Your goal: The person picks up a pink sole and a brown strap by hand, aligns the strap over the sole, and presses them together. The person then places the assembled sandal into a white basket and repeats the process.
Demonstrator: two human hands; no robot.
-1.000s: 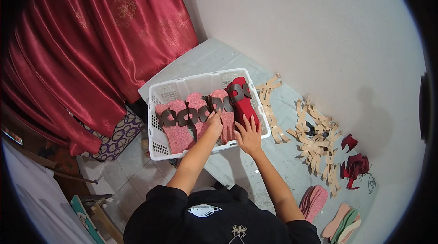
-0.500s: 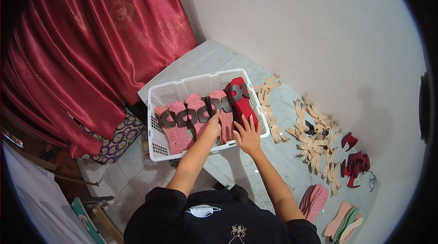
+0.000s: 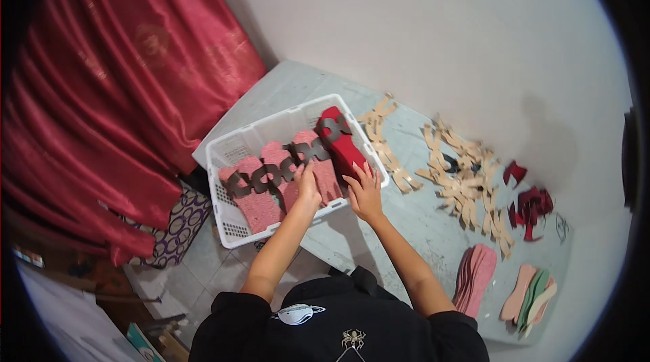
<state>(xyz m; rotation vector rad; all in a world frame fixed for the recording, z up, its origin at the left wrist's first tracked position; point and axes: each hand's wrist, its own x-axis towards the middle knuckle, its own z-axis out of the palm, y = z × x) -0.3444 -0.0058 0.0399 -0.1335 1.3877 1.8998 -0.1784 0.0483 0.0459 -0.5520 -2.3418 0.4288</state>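
A plain white wall (image 3: 440, 37) meets a shiny red curtain (image 3: 101, 91) in the corner, with a pale grey table (image 3: 298, 81) standing against the wall. Below are light floor tiles (image 3: 203, 264) and what may be a ring-patterned cushion (image 3: 177, 227) by the curtain's hem. The light is soft and even.

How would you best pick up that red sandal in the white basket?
Probably its near end, coming from the person's side: the red sandal leans against the basket wall, dark strap across its far half, leaving the near end by the right hand bare.
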